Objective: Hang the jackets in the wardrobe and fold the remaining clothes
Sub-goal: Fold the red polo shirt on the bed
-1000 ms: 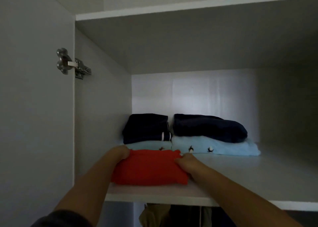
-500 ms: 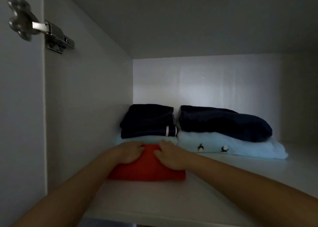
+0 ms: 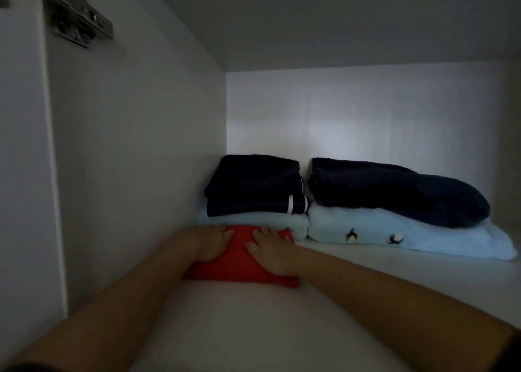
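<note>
- The shelf (image 3: 394,281) ran deep and dim, boxed in by the side wall (image 3: 141,174) on the left.
- At the back right sat one pile: a navy fold (image 3: 394,191) on a pale blue one (image 3: 408,236) with small dark motifs.
- Beside it, touching, was the left pile: a navy fold with a white stripe (image 3: 253,185) on another pale blue piece (image 3: 282,222), tight to the wall.
- The red fold (image 3: 242,259) lay flat on the shelf, right in front of the left pile, with its far edge against the pale blue piece.
- The left hand (image 3: 210,240) lay on the red fold's left side and the right hand (image 3: 272,252) on its right, both flat with fingers stretched out. They were pressing it, not clutching it.
- A hinge (image 3: 81,22) showed high on the left, blurred.
- Risk one, as I read it: a harder shove would push the red fold into the left pile, rucking the pale blue layer and tipping the striped navy fold off the top.
- Risk two: palms dragging back across the cloth could pull the top layer and open the fold.
- Risk three: the red fold sat between wall and pile, so an uneven push could skew it or bunch its left edge against the wall.
</note>
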{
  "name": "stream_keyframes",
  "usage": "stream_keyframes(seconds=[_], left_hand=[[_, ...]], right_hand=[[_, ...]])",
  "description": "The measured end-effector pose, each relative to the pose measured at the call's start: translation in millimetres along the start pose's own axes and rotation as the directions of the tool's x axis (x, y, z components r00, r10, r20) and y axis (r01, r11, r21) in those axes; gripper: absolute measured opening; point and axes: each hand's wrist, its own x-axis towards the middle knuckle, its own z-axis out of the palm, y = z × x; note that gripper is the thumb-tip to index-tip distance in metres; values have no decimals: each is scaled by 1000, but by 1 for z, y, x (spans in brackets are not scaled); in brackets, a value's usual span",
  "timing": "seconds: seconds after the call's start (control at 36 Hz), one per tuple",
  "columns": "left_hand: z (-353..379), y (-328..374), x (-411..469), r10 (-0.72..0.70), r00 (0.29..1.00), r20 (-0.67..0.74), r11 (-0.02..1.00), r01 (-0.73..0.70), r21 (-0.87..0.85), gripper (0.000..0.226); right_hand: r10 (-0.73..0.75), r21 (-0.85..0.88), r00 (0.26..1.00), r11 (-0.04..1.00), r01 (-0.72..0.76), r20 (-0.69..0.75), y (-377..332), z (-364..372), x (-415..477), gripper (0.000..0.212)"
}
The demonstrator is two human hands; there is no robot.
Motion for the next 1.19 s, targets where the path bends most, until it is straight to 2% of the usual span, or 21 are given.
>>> stream_keyframes(seconds=[0.08, 0.14, 0.22, 0.28, 0.42, 0.69, 0.78, 0.89, 0.97, 1.08, 1.19], left_hand=[[1, 1, -2, 1, 998, -69, 1000, 0, 11, 55], [0, 3, -12, 22, 964, -264, 999, -13, 36, 50], [-6, 9, -39, 59, 815, -576, 998, -51, 30, 47], [-12, 13, -61, 62, 742, -667, 996, -90, -8, 45], [-19, 19, -133, 79, 674, -735, 983, -176, -55, 38], [-32, 30, -323, 28, 585, -811, 990, -131, -61, 45], [-31, 35, -389, 38, 582, -813, 991, -127, -45, 48], [-45, 36, -462, 91, 590, -803, 994, -99, 41, 47], [-69, 31, -508, 147, 527, -837, 989, -78, 125, 45], [-97, 16, -557, 193, 395, -898, 978, -1, 210, 44], [-118, -13, -591, 92, 323, -942, 980, 140, 143, 72]], right_hand=[[-33, 17, 998, 999, 34, -58, 0, -1, -4, 60], [-55, 46, 990, 997, 62, -133, -2, -3, -13, 53], [-74, 50, 979, 995, 85, -192, -9, -11, -35, 48], [-98, 7, 972, 995, 102, -213, -13, -20, -54, 49], [-161, -32, 947, 987, 158, -277, -32, -36, -120, 54], [-137, 177, 930, 962, 207, -342, -88, -24, -293, 49], [-108, 301, 938, 930, 213, -330, -110, -10, -344, 47], [-109, 365, 941, 902, 230, -321, -152, -1, -396, 50], [-155, 390, 928, 874, 289, -340, -191, -3, -422, 52], [-237, 440, 917, 819, 367, -322, -252, -3, -448, 56], [-259, 427, 917, 823, 374, -304, -307, 11, -461, 71]])
